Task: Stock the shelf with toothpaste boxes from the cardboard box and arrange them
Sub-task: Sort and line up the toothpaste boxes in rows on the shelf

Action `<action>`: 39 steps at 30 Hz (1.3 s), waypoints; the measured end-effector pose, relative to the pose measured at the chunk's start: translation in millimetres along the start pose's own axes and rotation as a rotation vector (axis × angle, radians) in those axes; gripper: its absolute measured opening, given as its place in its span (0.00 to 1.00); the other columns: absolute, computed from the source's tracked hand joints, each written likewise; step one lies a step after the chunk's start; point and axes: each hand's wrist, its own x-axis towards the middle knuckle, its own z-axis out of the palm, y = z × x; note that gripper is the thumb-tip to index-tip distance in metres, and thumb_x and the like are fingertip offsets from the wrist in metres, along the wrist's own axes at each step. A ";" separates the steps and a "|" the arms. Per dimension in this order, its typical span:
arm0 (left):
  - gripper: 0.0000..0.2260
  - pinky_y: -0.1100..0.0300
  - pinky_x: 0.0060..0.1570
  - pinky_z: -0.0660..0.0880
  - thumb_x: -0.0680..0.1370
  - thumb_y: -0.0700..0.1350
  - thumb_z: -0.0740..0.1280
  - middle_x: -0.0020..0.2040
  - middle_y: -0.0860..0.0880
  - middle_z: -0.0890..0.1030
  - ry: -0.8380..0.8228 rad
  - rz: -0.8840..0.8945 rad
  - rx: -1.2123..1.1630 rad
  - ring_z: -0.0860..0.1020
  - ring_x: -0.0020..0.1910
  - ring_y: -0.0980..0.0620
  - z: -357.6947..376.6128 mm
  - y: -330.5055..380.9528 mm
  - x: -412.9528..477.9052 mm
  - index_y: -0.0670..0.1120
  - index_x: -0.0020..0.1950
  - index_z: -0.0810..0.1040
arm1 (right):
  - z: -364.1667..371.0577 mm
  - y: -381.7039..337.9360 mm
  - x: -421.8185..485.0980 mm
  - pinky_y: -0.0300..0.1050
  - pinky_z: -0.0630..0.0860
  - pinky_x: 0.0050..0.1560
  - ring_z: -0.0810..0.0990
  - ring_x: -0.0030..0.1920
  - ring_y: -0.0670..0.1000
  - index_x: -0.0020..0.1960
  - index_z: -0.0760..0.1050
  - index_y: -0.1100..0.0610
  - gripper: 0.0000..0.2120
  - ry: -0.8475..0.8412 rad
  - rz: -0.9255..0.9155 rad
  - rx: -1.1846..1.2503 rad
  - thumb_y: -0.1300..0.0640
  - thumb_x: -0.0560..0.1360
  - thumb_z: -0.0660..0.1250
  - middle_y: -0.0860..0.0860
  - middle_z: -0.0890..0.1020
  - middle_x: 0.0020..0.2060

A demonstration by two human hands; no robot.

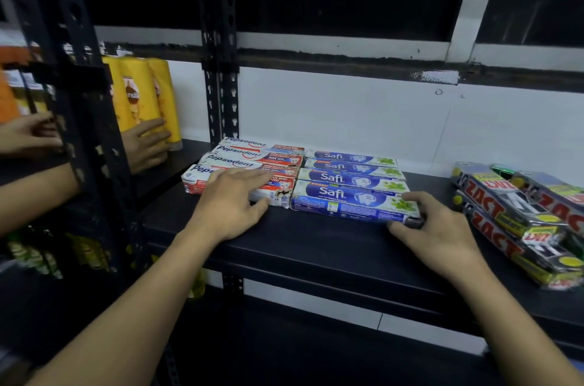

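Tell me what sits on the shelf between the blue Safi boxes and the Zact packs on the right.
Nothing: in the head view, bare black shelf separates the Safi boxes from the Zact packs.

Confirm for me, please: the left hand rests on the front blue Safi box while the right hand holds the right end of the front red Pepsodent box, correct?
Not quite: the brands are swapped. In the head view, the left hand rests on the front red Pepsodent box, while the right hand holds the right end of the front blue Safi box. Both boxes lie flat on the black shelf.

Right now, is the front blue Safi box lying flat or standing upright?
Lying flat. The front Safi box rests on the shelf with its printed face up, the right hand at its end.
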 end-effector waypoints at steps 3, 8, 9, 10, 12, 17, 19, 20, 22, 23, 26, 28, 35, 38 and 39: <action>0.23 0.53 0.73 0.53 0.78 0.58 0.61 0.73 0.59 0.70 -0.004 -0.001 0.008 0.65 0.73 0.53 0.1 -0.7 0.3 0.61 0.74 0.68 | -1.4 -1.3 -1.5 0.38 0.68 0.49 0.76 0.48 0.49 0.66 0.74 0.46 0.26 0.009 0.018 0.013 0.46 0.70 0.74 0.52 0.82 0.54; 0.25 0.54 0.71 0.54 0.75 0.59 0.56 0.72 0.59 0.72 -0.002 -0.004 -0.017 0.66 0.71 0.53 -2.0 -0.4 -0.1 0.62 0.72 0.71 | -3.4 -2.0 -2.7 0.37 0.66 0.46 0.72 0.42 0.46 0.67 0.74 0.49 0.26 0.031 0.028 0.020 0.46 0.70 0.75 0.48 0.77 0.45; 0.24 0.54 0.70 0.54 0.75 0.59 0.56 0.72 0.59 0.72 0.002 -0.003 -0.024 0.67 0.71 0.53 -2.3 -0.3 -0.6 0.62 0.72 0.71 | -3.4 -2.0 -2.8 0.37 0.66 0.46 0.72 0.42 0.46 0.67 0.75 0.49 0.26 0.034 0.029 0.015 0.45 0.70 0.75 0.49 0.78 0.46; 0.24 0.54 0.70 0.55 0.75 0.58 0.56 0.71 0.59 0.73 0.007 -0.001 -0.028 0.67 0.71 0.53 -2.5 -0.1 -1.4 0.62 0.71 0.72 | -3.4 -2.3 -3.0 0.37 0.66 0.46 0.72 0.43 0.46 0.67 0.75 0.49 0.26 0.035 0.029 0.009 0.45 0.70 0.75 0.50 0.79 0.47; 0.23 0.54 0.69 0.56 0.75 0.58 0.57 0.70 0.58 0.74 0.023 -0.003 -0.029 0.68 0.70 0.53 -3.1 0.0 -1.8 0.61 0.70 0.73 | -3.0 -2.3 -2.5 0.37 0.67 0.46 0.73 0.42 0.47 0.66 0.75 0.50 0.26 0.036 0.030 0.004 0.45 0.70 0.74 0.50 0.80 0.46; 0.25 0.54 0.69 0.57 0.73 0.59 0.56 0.70 0.58 0.75 0.038 0.003 -0.028 0.69 0.69 0.54 -3.3 2.4 -2.2 0.60 0.69 0.75 | -0.6 -1.1 0.8 0.38 0.68 0.46 0.73 0.43 0.48 0.66 0.74 0.49 0.26 0.034 0.032 -0.003 0.44 0.70 0.75 0.52 0.82 0.52; 0.26 0.54 0.69 0.57 0.72 0.60 0.54 0.70 0.58 0.74 0.040 0.006 -0.027 0.69 0.70 0.54 -3.3 2.9 -2.3 0.60 0.69 0.75 | -1.0 0.4 0.9 0.38 0.68 0.47 0.74 0.43 0.48 0.66 0.74 0.49 0.27 0.036 0.027 0.013 0.44 0.69 0.75 0.52 0.82 0.54; 0.28 0.54 0.69 0.56 0.72 0.61 0.53 0.70 0.58 0.74 0.038 0.005 -0.025 0.69 0.71 0.53 -3.2 3.0 -2.6 0.60 0.69 0.75 | -1.2 1.1 0.5 0.37 0.68 0.47 0.75 0.43 0.48 0.66 0.74 0.49 0.28 0.034 0.029 0.025 0.45 0.69 0.76 0.52 0.82 0.54; 0.30 0.54 0.70 0.56 0.70 0.62 0.52 0.71 0.58 0.73 0.036 0.007 -0.022 0.68 0.71 0.53 -4.3 4.1 -2.8 0.60 0.70 0.74 | -1.6 2.6 0.4 0.37 0.69 0.47 0.76 0.44 0.47 0.65 0.74 0.49 0.28 0.031 0.031 0.046 0.46 0.68 0.77 0.50 0.82 0.54; 0.30 0.54 0.70 0.56 0.70 0.63 0.52 0.71 0.58 0.73 0.035 0.007 -0.021 0.68 0.71 0.53 -4.9 4.8 -2.7 0.60 0.70 0.74 | -1.4 3.2 0.3 0.37 0.69 0.47 0.77 0.45 0.47 0.65 0.74 0.49 0.28 0.027 0.028 0.058 0.46 0.68 0.77 0.49 0.83 0.54; 0.30 0.52 0.69 0.57 0.70 0.62 0.52 0.71 0.57 0.74 0.043 0.008 -0.024 0.69 0.71 0.52 -7.0 7.1 -3.0 0.59 0.69 0.75 | -1.7 2.6 -0.3 0.37 0.72 0.50 0.80 0.49 0.46 0.65 0.73 0.49 0.28 0.029 0.019 0.109 0.49 0.68 0.78 0.47 0.83 0.54; 0.28 0.52 0.68 0.59 0.71 0.60 0.55 0.70 0.55 0.75 0.067 0.017 -0.016 0.70 0.70 0.52 -8.1 8.8 -4.0 0.57 0.68 0.77 | -2.1 2.2 -1.5 0.40 0.75 0.54 0.81 0.53 0.46 0.65 0.72 0.49 0.29 0.025 0.015 0.113 0.49 0.67 0.78 0.46 0.83 0.54; 0.24 0.49 0.66 0.59 0.75 0.57 0.56 0.67 0.54 0.78 0.081 0.148 0.172 0.74 0.66 0.48 -11.1 32.6 -3.2 0.53 0.67 0.78 | -24.1 2.9 -27.1 0.38 0.72 0.54 0.79 0.53 0.47 0.66 0.70 0.47 0.27 -0.016 -0.045 0.062 0.50 0.70 0.75 0.45 0.81 0.54; 0.21 0.49 0.65 0.62 0.76 0.54 0.59 0.65 0.53 0.80 0.133 0.207 0.108 0.75 0.64 0.47 -6.3 66.6 1.4 0.52 0.66 0.78 | -51.4 5.1 -45.2 0.43 0.76 0.53 0.82 0.49 0.48 0.58 0.76 0.47 0.17 0.087 -0.130 -0.011 0.48 0.70 0.74 0.46 0.82 0.48; 0.21 0.48 0.65 0.63 0.76 0.54 0.59 0.64 0.53 0.80 0.149 0.244 0.081 0.76 0.63 0.47 -4.0 83.3 3.8 0.51 0.65 0.79 | -62.6 7.3 -50.1 0.45 0.78 0.52 0.82 0.46 0.47 0.51 0.79 0.48 0.11 0.136 -0.158 0.009 0.49 0.70 0.73 0.45 0.83 0.45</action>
